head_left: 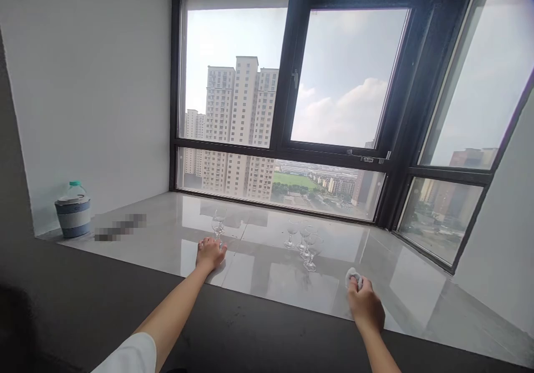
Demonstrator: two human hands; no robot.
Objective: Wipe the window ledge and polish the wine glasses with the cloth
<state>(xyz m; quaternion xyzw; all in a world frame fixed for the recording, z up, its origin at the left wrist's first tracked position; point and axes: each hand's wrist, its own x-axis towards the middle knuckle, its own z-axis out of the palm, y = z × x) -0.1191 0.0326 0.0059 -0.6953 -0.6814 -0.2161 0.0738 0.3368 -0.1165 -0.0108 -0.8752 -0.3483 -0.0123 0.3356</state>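
On the glossy sill, my left hand (212,252) is closed at the foot of a clear stemmed glass (219,217). Its fingers hide the lower part of that glass, and a second rim may overlap it. My right hand (366,303) pinches a crumpled white cloth (353,276) just above the sill's front edge. Between the two hands, several clear stemmed glasses stand upright in a loose group, the nearest glass (311,250) closer to my right hand.
A tiled window sill (267,273) spans the view beneath dark-framed windows (283,150). At its far left stand a blue-and-white bucket (74,217) and a bottle with a green cap (75,184), beside a blurred patch. A small latch (367,159) sits on the window frame.
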